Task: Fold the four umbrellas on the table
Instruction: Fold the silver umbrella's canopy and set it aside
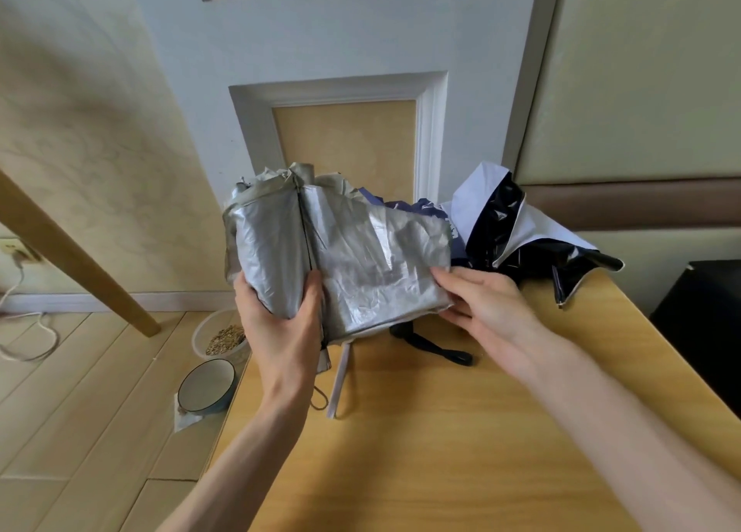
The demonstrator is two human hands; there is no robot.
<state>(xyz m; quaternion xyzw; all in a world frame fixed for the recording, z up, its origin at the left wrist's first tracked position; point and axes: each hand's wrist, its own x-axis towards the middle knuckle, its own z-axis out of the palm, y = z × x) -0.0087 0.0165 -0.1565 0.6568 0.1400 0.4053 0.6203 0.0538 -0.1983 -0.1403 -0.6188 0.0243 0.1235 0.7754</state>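
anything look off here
Nothing spilled or broken. The white-and-black umbrella lies crumpled at the table's far right corner, a flap near the edge. The left hand and right hand hold the silver umbrella. A blue-rimmed bowl and a grain bowl sit on the floor.

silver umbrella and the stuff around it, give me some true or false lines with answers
1. The left hand grips the silver umbrella. True.
2. The right hand lies flat on the table. False: it pinches the edge of the silver umbrella's canopy.
3. A black-and-white umbrella lies unfolded at the far end of the table. True.
4. The blue-rimmed bowl stands on the table. False: it stands on the floor beside the table.
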